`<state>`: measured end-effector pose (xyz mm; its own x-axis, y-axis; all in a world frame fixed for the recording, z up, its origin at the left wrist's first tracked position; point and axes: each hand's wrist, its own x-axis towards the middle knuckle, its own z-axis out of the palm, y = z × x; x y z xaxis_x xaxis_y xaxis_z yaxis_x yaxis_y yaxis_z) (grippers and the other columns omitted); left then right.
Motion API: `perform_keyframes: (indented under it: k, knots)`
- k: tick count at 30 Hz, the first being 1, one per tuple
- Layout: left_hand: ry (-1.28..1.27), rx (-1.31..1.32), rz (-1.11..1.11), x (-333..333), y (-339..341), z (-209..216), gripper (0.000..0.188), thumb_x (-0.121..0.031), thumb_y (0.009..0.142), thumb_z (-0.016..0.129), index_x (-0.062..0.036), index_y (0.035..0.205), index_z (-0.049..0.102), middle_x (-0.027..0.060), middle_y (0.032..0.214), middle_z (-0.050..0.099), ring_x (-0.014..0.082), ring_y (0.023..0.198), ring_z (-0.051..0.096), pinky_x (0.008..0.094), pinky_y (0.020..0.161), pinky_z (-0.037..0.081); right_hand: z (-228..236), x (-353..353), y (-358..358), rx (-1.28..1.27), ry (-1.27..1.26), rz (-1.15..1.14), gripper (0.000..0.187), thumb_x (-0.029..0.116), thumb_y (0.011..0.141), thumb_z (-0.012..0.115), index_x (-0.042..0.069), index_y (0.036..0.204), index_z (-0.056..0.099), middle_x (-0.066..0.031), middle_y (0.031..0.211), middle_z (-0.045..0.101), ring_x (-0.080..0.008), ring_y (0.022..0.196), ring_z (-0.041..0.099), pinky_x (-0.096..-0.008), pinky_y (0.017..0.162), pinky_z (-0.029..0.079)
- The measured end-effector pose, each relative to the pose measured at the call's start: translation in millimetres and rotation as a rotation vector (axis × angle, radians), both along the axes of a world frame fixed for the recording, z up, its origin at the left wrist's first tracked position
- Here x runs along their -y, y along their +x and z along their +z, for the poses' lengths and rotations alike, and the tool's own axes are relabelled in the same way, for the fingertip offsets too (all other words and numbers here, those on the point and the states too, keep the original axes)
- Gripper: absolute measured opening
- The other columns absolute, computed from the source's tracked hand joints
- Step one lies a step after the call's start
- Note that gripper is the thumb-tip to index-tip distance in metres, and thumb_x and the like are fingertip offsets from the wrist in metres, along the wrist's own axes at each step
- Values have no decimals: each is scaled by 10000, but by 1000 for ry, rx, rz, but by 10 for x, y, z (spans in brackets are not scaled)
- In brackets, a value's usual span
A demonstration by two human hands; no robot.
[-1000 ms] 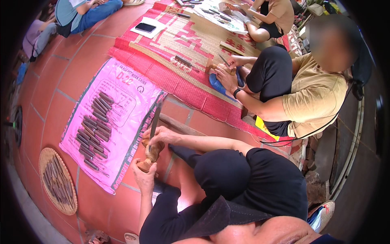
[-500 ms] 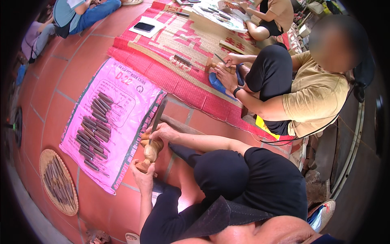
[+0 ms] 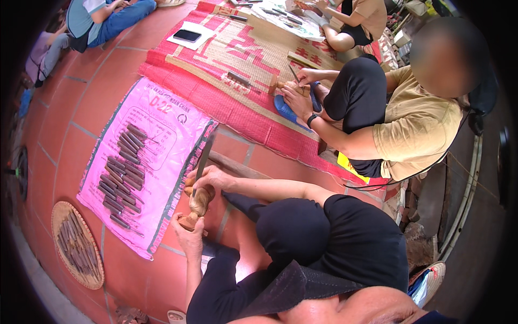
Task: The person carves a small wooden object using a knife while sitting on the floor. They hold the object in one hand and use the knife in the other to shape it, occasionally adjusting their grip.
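Carved wood figure [image 3: 201, 202] held up betw. both hands, nr the knees, above tiled floor [image 3: 59, 167]. L hand [image 3: 188, 231]: fingers closed round its lower end. R hand [image 3: 213, 179]: fingers gripping long flat blade [image 3: 204, 156], low end at the wood. Pink sack [image 3: 156, 194] just beyond, w/ dark tools [image 3: 125, 175] on it; round woven tray [image 3: 64, 206] w/ more, far L. Co-worker [image 3: 413, 129] on R, by red/tan mat [image 3: 253, 125].
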<state>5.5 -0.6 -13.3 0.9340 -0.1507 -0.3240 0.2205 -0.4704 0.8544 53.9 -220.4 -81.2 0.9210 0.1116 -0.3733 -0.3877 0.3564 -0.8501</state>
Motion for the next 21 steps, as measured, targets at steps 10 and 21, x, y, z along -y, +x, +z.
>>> perform_keyframes:
  k: [10,21]
  knots:
    - [19,57,-18,-11,-2,37,645,-269,725,798,-25,1208,447,161,1070,500,270,979,533,393,878,438,170,15,19,-49,82,-18,422,74,749,730,-17,1154,653,-94,1075,683,-159,1045,604,-301,962,451]
    - [-18,4,3,106,3,242,625,-237,731,794,-29,1206,445,149,1040,500,233,913,553,376,799,474,177,15,2,-26,12,5,367,76,766,727,-3,1120,669,-80,1065,682,-152,1053,600,-299,973,442]
